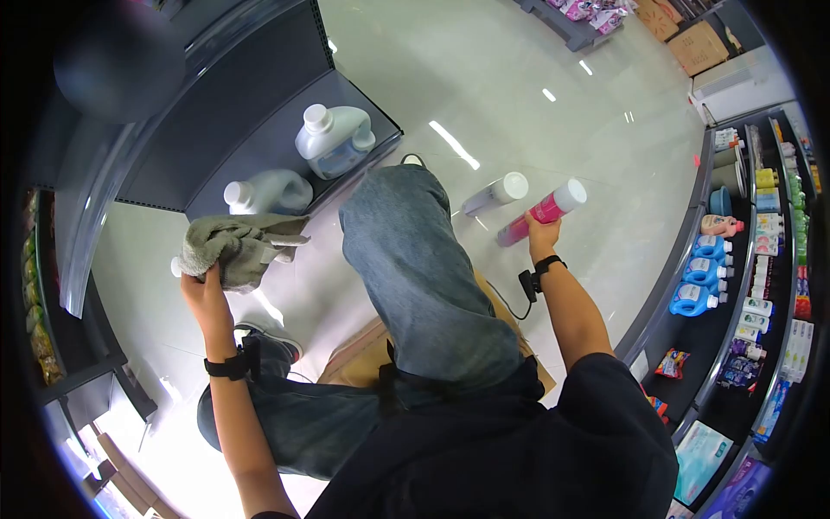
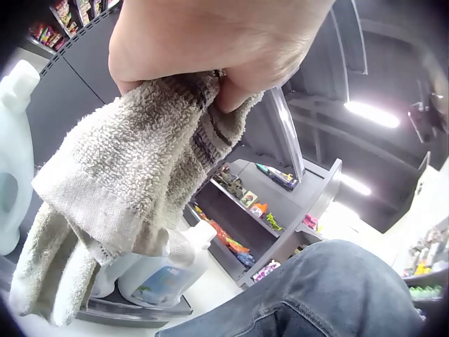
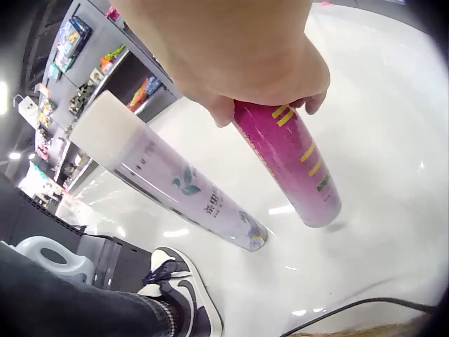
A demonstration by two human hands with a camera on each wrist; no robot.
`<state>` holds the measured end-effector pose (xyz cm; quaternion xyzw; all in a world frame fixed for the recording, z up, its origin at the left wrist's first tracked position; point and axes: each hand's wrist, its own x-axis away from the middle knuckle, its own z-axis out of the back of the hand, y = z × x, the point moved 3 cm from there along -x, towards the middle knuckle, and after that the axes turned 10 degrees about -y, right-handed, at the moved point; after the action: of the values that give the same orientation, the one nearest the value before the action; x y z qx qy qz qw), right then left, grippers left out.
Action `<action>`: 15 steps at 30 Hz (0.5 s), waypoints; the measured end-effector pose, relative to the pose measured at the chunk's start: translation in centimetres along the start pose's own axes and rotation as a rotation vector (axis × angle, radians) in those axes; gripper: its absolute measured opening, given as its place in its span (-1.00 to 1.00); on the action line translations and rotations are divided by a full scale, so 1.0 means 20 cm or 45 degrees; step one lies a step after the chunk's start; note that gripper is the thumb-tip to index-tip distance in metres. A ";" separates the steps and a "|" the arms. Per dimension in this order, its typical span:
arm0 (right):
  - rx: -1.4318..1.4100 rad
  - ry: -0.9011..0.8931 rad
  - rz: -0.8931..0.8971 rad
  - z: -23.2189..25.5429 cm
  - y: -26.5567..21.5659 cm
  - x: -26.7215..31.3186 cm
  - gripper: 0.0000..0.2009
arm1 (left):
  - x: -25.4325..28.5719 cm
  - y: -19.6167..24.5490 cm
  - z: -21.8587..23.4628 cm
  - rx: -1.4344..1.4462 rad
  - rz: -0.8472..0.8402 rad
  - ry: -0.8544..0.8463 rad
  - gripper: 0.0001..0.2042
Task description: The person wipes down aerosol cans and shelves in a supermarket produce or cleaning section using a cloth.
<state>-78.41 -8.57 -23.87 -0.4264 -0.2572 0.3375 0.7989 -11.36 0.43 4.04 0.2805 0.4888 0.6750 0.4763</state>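
My left hand (image 1: 204,298) grips a bunched grey terry towel (image 1: 226,246), whose folds hang down from the fingers in the left wrist view. Behind the towel, on the low shelf, stands a white jug (image 1: 272,192) with a handle; a second jug (image 1: 337,143) is farther along the shelf. The right hand (image 1: 543,233) holds a pink aerosol can (image 1: 546,209) with a white cap, fingers wrapped around its upper part. Its base is right at the floor in the right wrist view. Just left of it stands a pale lilac aerosol can (image 3: 186,186) with a white cap.
A bent knee (image 1: 415,259) in jeans rises between the two hands. Cardboard (image 1: 359,355) lies under the person. Stocked shelves (image 1: 735,285) line the right side, and a grey shelf unit (image 1: 233,112) stands at the left. A dark cable (image 3: 365,303) crosses the floor.
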 end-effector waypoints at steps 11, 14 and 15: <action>-0.769 -0.463 0.038 -0.22 0.44 0.16 -0.71 | 0.00 -0.04 -0.01 0.136 0.119 -0.008 -0.72; -0.648 -0.475 -0.480 -0.15 0.27 0.29 -0.59 | -0.03 0.03 -0.02 0.202 0.113 -0.034 -0.70; -0.793 -0.559 -0.582 -0.14 0.34 0.27 -0.59 | -0.04 0.04 -0.02 0.205 0.101 -0.038 -0.70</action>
<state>-75.06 -3.09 -30.46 -0.4970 -0.5980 0.1410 0.6128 -11.71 -0.48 4.63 0.3468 0.5229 0.6476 0.4324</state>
